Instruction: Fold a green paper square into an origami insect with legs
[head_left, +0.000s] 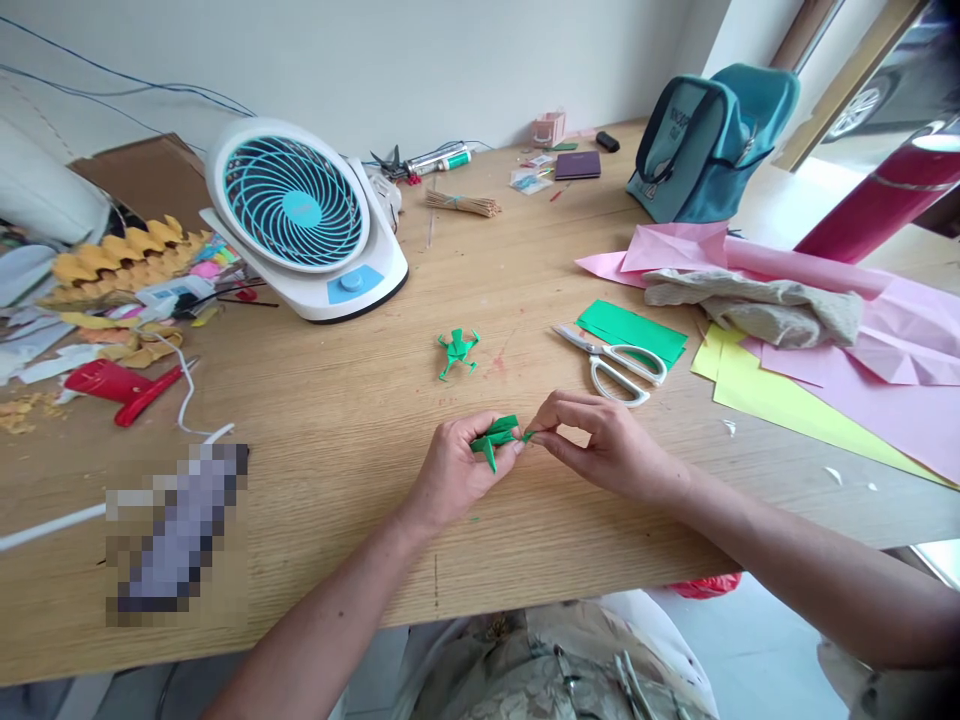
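Observation:
Folded green paper [496,432] with several pointed flaps is pinched in my left hand [459,468], just above the tabletop. My right hand [611,448] closes thumb and forefinger on a thin tip of that same paper, on its right side. Part of the paper is covered by my left fingers. Beyond my hands a finished-looking green paper frog [457,350] lies on the table with its legs spread. To the right, white-handled scissors [619,368] rest partly over a stack of green paper [634,332].
A white and blue fan [300,215] stands at the back left. Yellow [750,390] and pink paper [900,430] lie at the right under a grey cloth [757,305]. A teal bag [701,150], a red hot-glue gun [124,388] and a pixelated object [180,535] are also on the table.

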